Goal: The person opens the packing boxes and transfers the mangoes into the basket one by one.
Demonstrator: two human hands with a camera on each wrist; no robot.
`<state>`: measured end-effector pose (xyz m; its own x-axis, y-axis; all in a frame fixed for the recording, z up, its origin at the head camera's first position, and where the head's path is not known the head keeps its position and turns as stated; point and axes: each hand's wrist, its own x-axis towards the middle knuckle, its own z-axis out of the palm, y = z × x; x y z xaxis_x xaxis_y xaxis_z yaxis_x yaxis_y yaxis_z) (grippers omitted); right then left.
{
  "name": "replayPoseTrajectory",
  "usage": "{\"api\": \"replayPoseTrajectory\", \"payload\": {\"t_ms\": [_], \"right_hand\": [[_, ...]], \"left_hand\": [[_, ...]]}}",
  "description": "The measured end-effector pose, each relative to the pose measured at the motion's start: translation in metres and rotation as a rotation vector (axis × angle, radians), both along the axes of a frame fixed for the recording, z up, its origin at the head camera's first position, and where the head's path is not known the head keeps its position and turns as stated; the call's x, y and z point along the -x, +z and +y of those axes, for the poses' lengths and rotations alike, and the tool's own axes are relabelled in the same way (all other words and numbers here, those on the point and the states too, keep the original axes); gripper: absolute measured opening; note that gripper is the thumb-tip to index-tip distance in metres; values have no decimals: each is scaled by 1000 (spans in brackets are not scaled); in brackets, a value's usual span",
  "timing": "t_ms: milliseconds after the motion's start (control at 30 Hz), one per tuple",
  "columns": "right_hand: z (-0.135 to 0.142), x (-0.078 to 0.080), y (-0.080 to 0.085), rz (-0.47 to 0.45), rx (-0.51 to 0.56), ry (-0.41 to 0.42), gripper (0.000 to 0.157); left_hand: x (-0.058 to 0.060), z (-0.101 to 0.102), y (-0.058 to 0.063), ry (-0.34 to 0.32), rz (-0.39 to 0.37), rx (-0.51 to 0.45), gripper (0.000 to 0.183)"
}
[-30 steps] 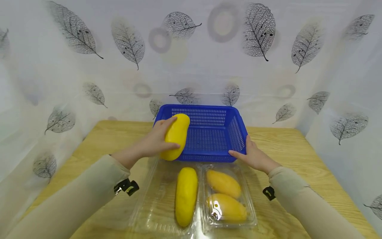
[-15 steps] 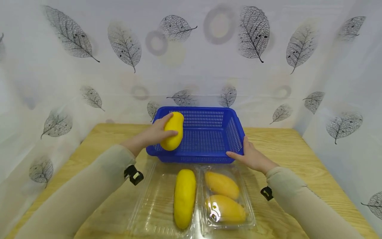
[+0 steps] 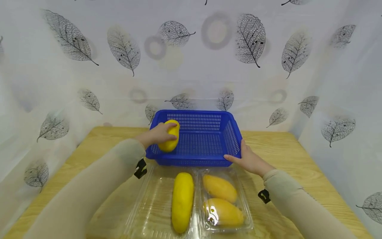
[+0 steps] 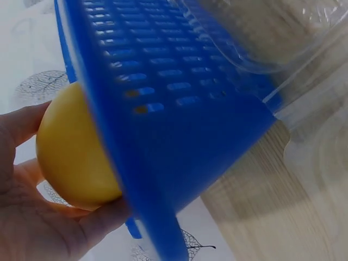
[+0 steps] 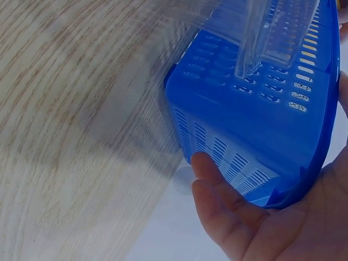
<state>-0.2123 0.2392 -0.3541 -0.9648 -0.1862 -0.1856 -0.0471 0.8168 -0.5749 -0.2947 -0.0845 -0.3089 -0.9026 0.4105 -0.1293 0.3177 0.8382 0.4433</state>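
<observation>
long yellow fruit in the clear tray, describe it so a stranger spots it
On the wooden table, nearer the camera than the blue basket, lie two clear trays. The long yellow fruit lies lengthwise in the left one. It is longer and yellower than the two orange-yellow fruits in the right tray, and it is unheld.

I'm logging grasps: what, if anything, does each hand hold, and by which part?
The left hand grips a yellow fruit round its middle; the right hand holds the blue plastic basket by its near right corner.
</observation>
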Motion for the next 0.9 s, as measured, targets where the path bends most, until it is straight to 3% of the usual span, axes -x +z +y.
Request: {"api": "replayPoseTrajectory", "payload": {"t_ms": [333,633,900], "right_hand": [[1,1,-3,8,-7,-4,108],[0,1,-2,29,-58,-15,110],[0,0,-1,11,-56,-24,110]], "left_hand": [[9,5,-8,3,-45,85,58],[17,4,-28,32,-71,99,59],[17,6,-35,46,-112,101,59]]}}
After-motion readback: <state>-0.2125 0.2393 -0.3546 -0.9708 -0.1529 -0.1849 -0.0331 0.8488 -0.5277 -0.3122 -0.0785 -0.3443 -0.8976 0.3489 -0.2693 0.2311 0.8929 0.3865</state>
